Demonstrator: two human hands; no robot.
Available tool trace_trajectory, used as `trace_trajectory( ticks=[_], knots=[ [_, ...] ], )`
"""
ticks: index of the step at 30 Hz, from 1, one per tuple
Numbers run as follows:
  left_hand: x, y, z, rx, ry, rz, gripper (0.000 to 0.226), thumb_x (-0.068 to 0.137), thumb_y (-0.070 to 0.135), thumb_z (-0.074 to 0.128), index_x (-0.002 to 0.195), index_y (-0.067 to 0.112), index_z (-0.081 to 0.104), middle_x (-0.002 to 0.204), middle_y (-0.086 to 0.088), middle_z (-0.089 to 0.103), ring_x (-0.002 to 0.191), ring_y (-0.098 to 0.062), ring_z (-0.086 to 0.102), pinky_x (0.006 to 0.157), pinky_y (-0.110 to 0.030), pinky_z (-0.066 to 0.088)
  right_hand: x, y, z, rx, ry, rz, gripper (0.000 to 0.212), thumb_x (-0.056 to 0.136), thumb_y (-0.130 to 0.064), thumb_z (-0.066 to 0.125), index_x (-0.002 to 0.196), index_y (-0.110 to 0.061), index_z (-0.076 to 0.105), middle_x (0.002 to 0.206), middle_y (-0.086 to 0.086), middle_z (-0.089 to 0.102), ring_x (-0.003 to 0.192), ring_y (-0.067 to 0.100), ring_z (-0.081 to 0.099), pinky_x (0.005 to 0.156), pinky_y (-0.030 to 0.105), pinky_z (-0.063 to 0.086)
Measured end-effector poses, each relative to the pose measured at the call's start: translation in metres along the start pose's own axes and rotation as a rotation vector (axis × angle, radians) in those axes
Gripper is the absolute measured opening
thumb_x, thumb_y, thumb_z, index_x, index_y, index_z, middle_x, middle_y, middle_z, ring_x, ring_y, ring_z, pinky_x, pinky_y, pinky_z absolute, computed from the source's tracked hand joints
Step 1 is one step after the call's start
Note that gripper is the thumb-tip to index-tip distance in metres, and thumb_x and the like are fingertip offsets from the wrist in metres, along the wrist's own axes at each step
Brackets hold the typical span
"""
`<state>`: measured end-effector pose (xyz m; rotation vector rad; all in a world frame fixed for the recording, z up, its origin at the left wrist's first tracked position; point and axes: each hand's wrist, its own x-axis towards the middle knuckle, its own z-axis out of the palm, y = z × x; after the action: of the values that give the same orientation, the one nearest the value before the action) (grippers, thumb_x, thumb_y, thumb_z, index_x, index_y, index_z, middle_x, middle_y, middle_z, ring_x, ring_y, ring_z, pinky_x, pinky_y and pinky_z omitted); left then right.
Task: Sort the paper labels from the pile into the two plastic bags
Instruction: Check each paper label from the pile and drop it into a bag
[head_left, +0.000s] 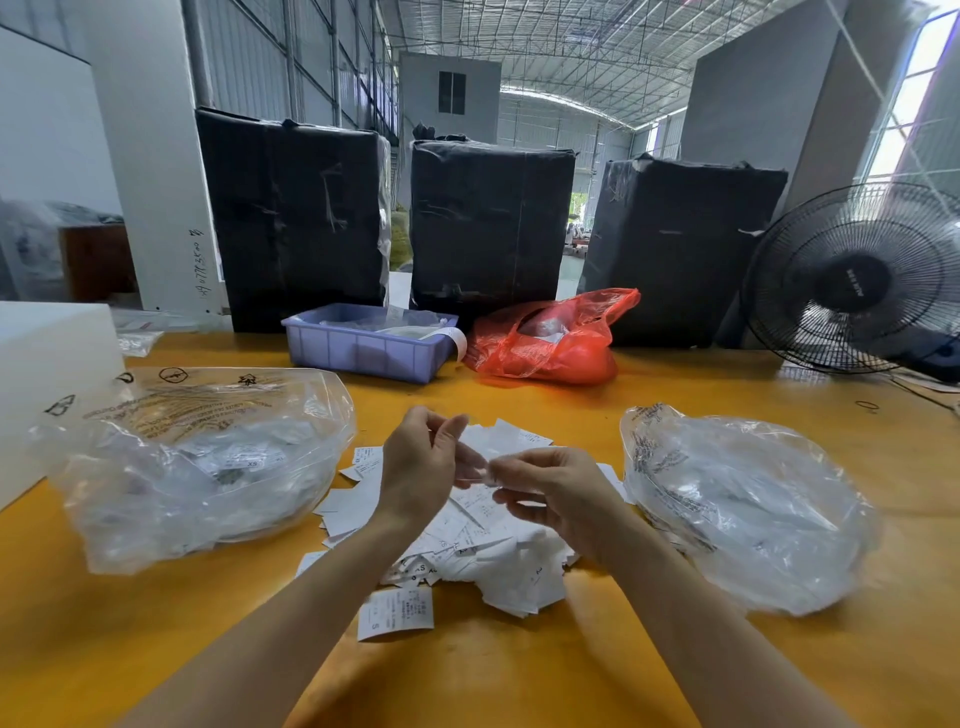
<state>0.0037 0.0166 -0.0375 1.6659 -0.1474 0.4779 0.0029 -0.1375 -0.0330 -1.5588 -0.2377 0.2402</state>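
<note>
Both hands (415, 462) (556, 488) pinch label (474, 470)

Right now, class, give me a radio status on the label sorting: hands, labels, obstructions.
Left hand and right hand pinch one blurred label above the pile. Left bag and right bag open either side. Nothing blocking.

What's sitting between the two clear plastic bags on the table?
In the head view, the pile of paper labels lies between the left bag and the right bag, with both hands above it.
</note>
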Motion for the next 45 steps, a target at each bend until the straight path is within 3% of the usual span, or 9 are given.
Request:
trace_trajectory(
  ticks=[7,13,17,22,28,32,36,41,45],
  knots=[
    [0.007,0.003,-0.005,0.052,-0.317,-0.197,0.066,0.055,0.05,0.076,0.106,0.014,0.054,0.085,-0.006,0.071,0.067,-0.005,0.066,0.056,-0.015,0.047,-0.003,-0.004,-0.003,-0.23,-0.003,-0.093,0.02,0.068,-0.03,0.077,0.066,-0.01,0.073,0.065,0.009,0.068,0.058,0.013,0.059,0.059,0.024,0.045],
    [0.008,0.002,-0.017,0.032,-0.548,-0.304,0.04,0.061,0.029,0.08,0.097,0.014,0.073,0.096,-0.01,0.073,0.084,-0.014,0.067,0.074,-0.023,0.053,-0.003,-0.005,-0.004,-0.269,-0.042,-0.08,0.02,0.068,-0.027,0.079,0.06,-0.011,0.07,0.06,0.012,0.065,0.059,0.021,0.053,0.054,0.023,0.038],
    [0.009,0.0,-0.017,-0.024,-0.474,-0.315,0.008,0.079,0.016,0.072,0.08,0.008,0.074,0.07,-0.005,0.07,0.058,-0.007,0.059,0.057,-0.017,0.05,-0.004,-0.005,-0.007,-0.278,-0.041,-0.073,0.031,0.061,-0.037,0.08,0.066,-0.008,0.072,0.062,0.012,0.065,0.062,0.023,0.049,0.055,0.025,0.036],
    [0.008,-0.001,-0.011,-0.036,-0.356,-0.308,0.014,0.08,0.015,0.072,0.068,0.008,0.071,0.056,-0.001,0.066,0.046,-0.005,0.054,0.051,-0.017,0.046,-0.002,-0.004,-0.007,-0.233,-0.023,-0.087,0.012,0.076,-0.019,0.075,0.075,-0.008,0.072,0.07,0.009,0.068,0.059,0.013,0.06,0.058,0.022,0.043],
    [0.006,0.004,-0.01,-0.139,-0.351,-0.401,0.026,0.063,0.028,0.076,0.079,0.008,0.071,0.066,-0.001,0.069,0.052,-0.007,0.057,0.057,-0.02,0.049,-0.001,-0.003,-0.005,-0.144,0.067,-0.111,0.014,0.078,-0.018,0.073,0.075,-0.005,0.071,0.065,0.006,0.067,0.056,0.011,0.06,0.06,0.024,0.045],
    [0.005,0.004,-0.008,-0.193,-0.36,-0.502,0.017,0.07,0.006,0.078,0.083,0.004,0.068,0.06,-0.002,0.062,0.051,-0.01,0.055,0.052,-0.019,0.048,0.002,0.0,-0.004,0.025,0.229,-0.071,0.013,0.079,-0.018,0.074,0.07,-0.009,0.07,0.063,0.003,0.068,0.052,0.012,0.059,0.056,0.022,0.043],
    [0.01,0.003,-0.005,-0.371,-0.141,-0.527,0.005,0.077,0.011,0.073,0.079,0.011,0.068,0.067,-0.002,0.063,0.058,-0.012,0.049,0.056,-0.022,0.043,0.001,-0.001,-0.002,-0.021,0.181,-0.024,0.01,0.078,-0.017,0.075,0.076,-0.008,0.07,0.063,0.001,0.068,0.054,0.011,0.06,0.057,0.023,0.041],
    [0.009,0.003,-0.001,-0.465,-0.124,-0.467,0.003,0.085,0.013,0.065,0.083,0.011,0.064,0.073,0.001,0.074,0.075,-0.015,0.062,0.07,-0.027,0.048,0.0,0.002,0.006,-0.133,0.06,-0.036,0.009,0.079,-0.018,0.074,0.082,-0.009,0.074,0.07,0.003,0.069,0.056,0.009,0.06,0.056,0.02,0.041],
    [0.004,0.006,0.004,-0.457,-0.126,-0.402,0.006,0.09,0.008,0.059,0.085,0.007,0.06,0.075,-0.004,0.075,0.07,-0.014,0.071,0.053,-0.027,0.054,-0.001,0.004,0.013,-0.186,0.015,-0.037,0.013,0.077,-0.02,0.076,0.083,-0.008,0.075,0.067,0.005,0.067,0.053,0.01,0.06,0.051,0.018,0.041]
  ],
)
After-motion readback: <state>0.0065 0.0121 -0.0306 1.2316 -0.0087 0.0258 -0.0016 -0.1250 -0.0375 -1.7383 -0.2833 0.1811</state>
